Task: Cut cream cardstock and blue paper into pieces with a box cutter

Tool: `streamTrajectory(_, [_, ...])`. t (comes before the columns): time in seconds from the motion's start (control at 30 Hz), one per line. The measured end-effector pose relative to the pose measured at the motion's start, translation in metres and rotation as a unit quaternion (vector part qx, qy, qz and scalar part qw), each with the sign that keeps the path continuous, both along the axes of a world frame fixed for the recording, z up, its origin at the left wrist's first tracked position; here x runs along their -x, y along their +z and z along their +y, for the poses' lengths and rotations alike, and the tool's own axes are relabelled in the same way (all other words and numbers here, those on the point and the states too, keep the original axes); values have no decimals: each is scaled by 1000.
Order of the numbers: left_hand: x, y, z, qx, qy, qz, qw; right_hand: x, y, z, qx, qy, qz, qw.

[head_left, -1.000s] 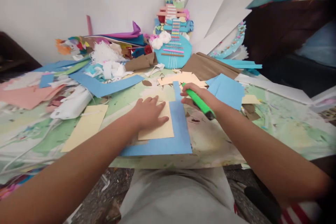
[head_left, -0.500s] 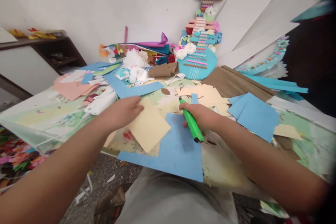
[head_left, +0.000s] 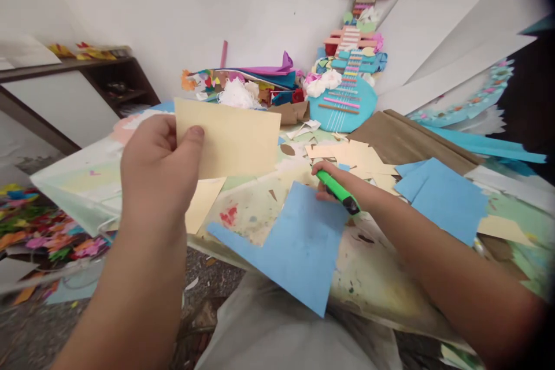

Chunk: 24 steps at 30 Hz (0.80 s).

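Observation:
My left hand (head_left: 162, 167) pinches a cream paper rectangle (head_left: 238, 141) between thumb and fingers and holds it up above the table. My right hand (head_left: 336, 182) is closed around a green utility knife (head_left: 337, 189) with a black end; its tip is hidden by the fingers. Under the right hand lies a blue sheet of paper (head_left: 299, 243) with a corner cut out, reaching over the table's front edge. Another cream piece (head_left: 206, 202) rests on the table beside my left wrist.
Blue sheets (head_left: 446, 199) and cream scraps (head_left: 362, 156) lie to the right. A decorated paper guitar (head_left: 347, 104) leans at the wall, beside folded brown paper (head_left: 411, 139). White paper shreds (head_left: 238, 94) are heaped at the back. Colourful paper flowers (head_left: 56, 231) fill the lower left.
My left hand has lifted the cream paper off the table and raised it upright. The blue sheet has turned slightly. The right hand still grips the knife; the view has shifted left.

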<state>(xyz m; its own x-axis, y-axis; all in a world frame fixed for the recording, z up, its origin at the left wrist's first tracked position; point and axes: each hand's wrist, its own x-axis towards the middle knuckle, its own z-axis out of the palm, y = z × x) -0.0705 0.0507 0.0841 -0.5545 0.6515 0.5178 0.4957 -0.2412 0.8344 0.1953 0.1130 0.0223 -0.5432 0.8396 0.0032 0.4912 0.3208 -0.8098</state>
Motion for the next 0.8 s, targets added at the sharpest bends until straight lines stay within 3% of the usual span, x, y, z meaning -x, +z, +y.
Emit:
streamTrajectory(0.07, [-4,-6,0,-41,-10,-88,995,-3,0,2,-23,-34,33,999])
streamTrajectory(0.17, [0,-13,-1,-55,-62,-237,968,-5,-4,3,-46,-160,95,981])
streamTrajectory(0.23, [9,-18,-3,-20,-93,-295,951,-2,-8,-2,-21,-242,134,961])
streamTrajectory(0.3, [25,-22,-7,66,-126,-286,948,2,-10,-12,9,-269,132,954])
streamTrajectory(0.37, [44,-22,-11,196,-187,-205,940,4,-8,-23,-9,-258,90,962])
streamTrajectory(0.43, [63,-18,-12,305,-270,-75,910,4,-3,-33,-76,-252,45,964])
streamTrajectory(0.5, [75,-11,-9,367,-309,57,876,2,5,-38,-135,-241,50,960])
streamTrajectory(0.63, [73,-9,10,417,-346,200,816,3,9,-43,-122,-165,143,968])
streamTrajectory(0.73, [62,-27,24,432,-346,322,768,13,-2,-47,-113,-119,132,978])
streamTrajectory(0.8, [55,-42,27,425,-314,394,752,20,-11,-50,-119,-76,87,986])
